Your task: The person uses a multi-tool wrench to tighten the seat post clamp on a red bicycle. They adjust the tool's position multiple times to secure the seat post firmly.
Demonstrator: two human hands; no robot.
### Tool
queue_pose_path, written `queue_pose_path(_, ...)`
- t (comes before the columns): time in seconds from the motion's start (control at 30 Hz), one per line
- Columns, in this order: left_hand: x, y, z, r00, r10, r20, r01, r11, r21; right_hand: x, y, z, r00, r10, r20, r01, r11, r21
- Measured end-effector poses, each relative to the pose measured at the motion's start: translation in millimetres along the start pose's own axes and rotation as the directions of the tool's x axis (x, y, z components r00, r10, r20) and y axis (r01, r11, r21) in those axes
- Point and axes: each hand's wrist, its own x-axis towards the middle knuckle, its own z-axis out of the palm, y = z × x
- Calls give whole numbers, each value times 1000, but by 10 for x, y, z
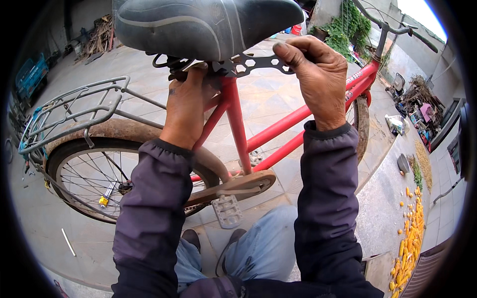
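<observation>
Under the black saddle [184,25] of a red bicycle [237,119], my right hand [318,74] pinches the outer end of a flat, dark multi-hole bicycle wrench [261,62] with hexagonal cut-outs. The wrench's other end reaches in beneath the saddle, by the top of the seat tube. There my left hand [186,104] is raised against the saddle's underside, near its springs [166,60]. Its fingers are mostly hidden behind the seat clamp area, so what they grip does not show. Both forearms, in dark purple sleeves, come up from below.
A grey rear rack [74,116] and rusty mudguard [109,128] stand at the left. The pedal [227,211] is close to my knees. Corn cobs [410,238] lie on a ledge at right, with a metal bowl [403,163] beyond. A white stick [68,242] lies on the paving.
</observation>
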Motion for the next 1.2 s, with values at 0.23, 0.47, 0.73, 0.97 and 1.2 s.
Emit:
queue_pose_path(0.23, 58, -57, -34, 997, -78, 21, 80, 982, -173, -691, 366, 146, 818, 531, -220, -327, 744, 582)
queue_pose_path(0.47, 40, -47, -51, 998, -62, 14, 64, 981, -185, -1118, 464, 725, 662, 696, -280, -295, 584, 756)
queue_pose_path(0.73, 67, -103, -92, 995, -83, 47, 92, 969, -230, -1252, 304, 918, 722, 685, -97, -493, 608, 622)
queue_pose_path(0.97, 78, -110, -117, 996, -71, 60, 84, 965, -250, -1278, 233, 1066, 674, 704, -225, -473, 645, 601)
queue_pose_path(1.2, 87, -129, -73, 995, -98, -37, 87, 970, -228, -1300, 103, 1239, 585, 792, -177, -574, 558, 599)
